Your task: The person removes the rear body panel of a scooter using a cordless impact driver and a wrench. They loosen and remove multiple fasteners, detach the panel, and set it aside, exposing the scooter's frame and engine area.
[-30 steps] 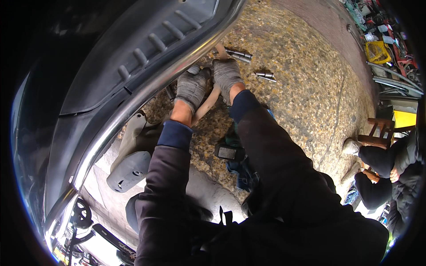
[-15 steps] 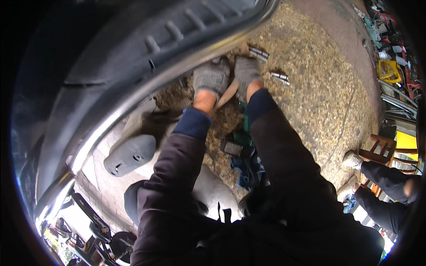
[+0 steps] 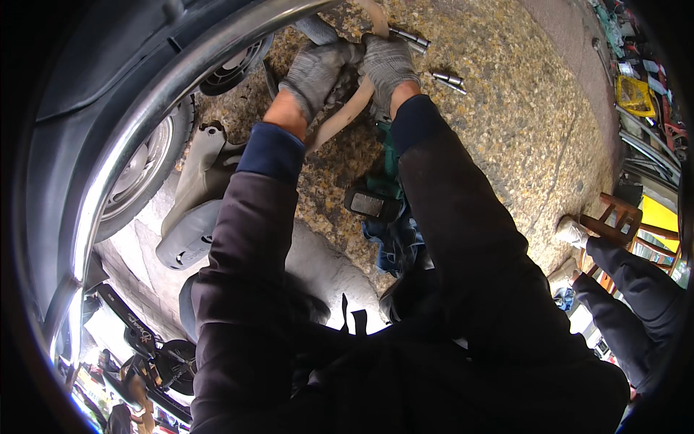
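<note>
Both my hands wear grey knit gloves and work close together over the speckled ground, beneath the curved metal edge point(image 3: 130, 137) of a dark vehicle body. My left hand point(image 3: 316, 78) is closed with its fingers curled; what lies inside is hidden. Beside it, my right hand point(image 3: 390, 64) is also closed, and its grip is hidden too. A beige strip point(image 3: 340, 124) runs past the right glove and between the hands. Just beyond the left glove is a grey-blue rounded piece point(image 3: 316, 30). Metal sockets point(image 3: 410, 39) lie to the right of my right hand, with more metal pieces point(image 3: 450, 81) nearer.
A green cordless power tool with a black battery point(image 3: 374, 205) lies between my forearms. At left are a wheel point(image 3: 144, 170) and a grey plastic part point(image 3: 194, 228). A wooden stool point(image 3: 613, 219) and a person's dark-trousered legs point(image 3: 629, 289) are at right.
The view has shifted, so my hands and the sockets sit higher in the picture. The wheel and more of the beige strip now show. Both hands remain closed and close together.
</note>
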A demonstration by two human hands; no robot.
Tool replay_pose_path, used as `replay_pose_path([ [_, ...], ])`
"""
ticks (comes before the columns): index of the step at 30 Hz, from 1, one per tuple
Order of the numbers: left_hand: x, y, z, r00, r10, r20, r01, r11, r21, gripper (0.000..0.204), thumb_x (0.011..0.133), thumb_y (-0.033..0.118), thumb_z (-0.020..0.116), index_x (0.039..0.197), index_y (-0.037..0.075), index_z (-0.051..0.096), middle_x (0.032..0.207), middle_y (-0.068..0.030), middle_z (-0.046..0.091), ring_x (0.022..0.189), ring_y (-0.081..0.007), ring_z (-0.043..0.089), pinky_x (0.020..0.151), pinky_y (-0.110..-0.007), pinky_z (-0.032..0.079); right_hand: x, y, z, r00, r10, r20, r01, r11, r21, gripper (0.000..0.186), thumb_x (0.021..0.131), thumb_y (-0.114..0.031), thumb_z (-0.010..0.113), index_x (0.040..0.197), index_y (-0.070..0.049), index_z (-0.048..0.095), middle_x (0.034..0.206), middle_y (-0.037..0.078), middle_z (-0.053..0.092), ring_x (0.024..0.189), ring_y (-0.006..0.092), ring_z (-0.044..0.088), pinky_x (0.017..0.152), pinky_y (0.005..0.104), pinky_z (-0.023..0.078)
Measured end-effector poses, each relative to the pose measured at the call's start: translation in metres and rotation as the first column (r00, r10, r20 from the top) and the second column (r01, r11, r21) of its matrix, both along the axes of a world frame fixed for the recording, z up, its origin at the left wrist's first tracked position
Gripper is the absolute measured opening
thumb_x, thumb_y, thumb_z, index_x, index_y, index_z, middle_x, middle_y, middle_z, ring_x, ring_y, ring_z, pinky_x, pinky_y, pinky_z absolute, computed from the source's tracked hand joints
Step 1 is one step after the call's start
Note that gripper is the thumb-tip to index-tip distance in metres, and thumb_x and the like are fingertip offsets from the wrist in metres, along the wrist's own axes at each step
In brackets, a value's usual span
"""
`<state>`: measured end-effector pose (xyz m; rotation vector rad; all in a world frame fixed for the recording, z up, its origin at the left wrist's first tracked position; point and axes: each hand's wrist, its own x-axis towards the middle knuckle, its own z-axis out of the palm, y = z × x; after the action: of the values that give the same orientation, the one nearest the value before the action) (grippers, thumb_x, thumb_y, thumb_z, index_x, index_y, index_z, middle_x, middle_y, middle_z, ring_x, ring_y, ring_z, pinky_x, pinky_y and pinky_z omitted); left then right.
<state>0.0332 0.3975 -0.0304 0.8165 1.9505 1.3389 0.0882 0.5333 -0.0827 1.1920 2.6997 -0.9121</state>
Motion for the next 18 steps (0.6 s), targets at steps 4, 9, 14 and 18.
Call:
replay_pose_path([
  [4,0.017,0.034,-0.004,0.438,-0.088,-0.895,-0.336,0.907,-0.254,0.02,0.089,0.019,0.056,0.101,0.007,0.065,0.092,-0.0194,0.066,0.086,-0.0394,0.064,0.072,-0.046,0.051,0.023,-0.009,0.03,0.606,0.518,0.604,-0.737,0.652,0.18,0.02,0.089,-0.027,0.061,0.096,-0.012,0.073,0.102,0.007,0.07,0.094,0.0215,0.067,0.07,0.0377,0.055],
  [9,0.019,0.063,-0.012,0.795,0.607,-0.007,-0.585,0.768,0.26,0.025,0.086,0.023,0.066,0.094,-0.001,0.062,0.073,-0.0133,0.065,0.074,-0.0248,0.063,0.063,-0.036,0.046,0.077,-0.072,-0.015,0.818,0.33,0.471,-0.466,0.86,0.206,0.021,0.089,-0.021,0.058,0.106,-0.015,0.068,0.108,0.004,0.067,0.106,0.0238,0.06,0.083,0.0392,0.046],
  [14,0.016,0.022,-0.008,0.801,0.585,-0.127,-0.577,0.811,0.095,0.039,0.086,0.032,0.07,0.105,-0.001,0.065,0.1,-0.0121,0.069,0.087,-0.0208,0.064,0.077,-0.033,0.047,0.067,-0.066,-0.051,0.8,0.428,0.421,-0.549,0.805,0.225,0.017,0.088,-0.022,0.059,0.102,-0.014,0.067,0.097,0.007,0.067,0.092,0.0254,0.062,0.078,0.0384,0.046],
  [18,0.026,-0.003,0.004,0.651,0.641,-0.406,-0.682,0.729,0.059,0.057,0.081,0.043,0.073,0.111,-0.004,0.061,0.102,-0.0202,0.067,0.101,-0.0319,0.062,0.089,-0.039,0.046,0.057,-0.061,-0.064,0.984,0.1,0.148,-0.09,0.993,-0.071,0.027,0.089,-0.027,0.06,0.109,-0.011,0.067,0.099,0.014,0.067,0.096,0.0254,0.064,0.081,0.0413,0.051],
])
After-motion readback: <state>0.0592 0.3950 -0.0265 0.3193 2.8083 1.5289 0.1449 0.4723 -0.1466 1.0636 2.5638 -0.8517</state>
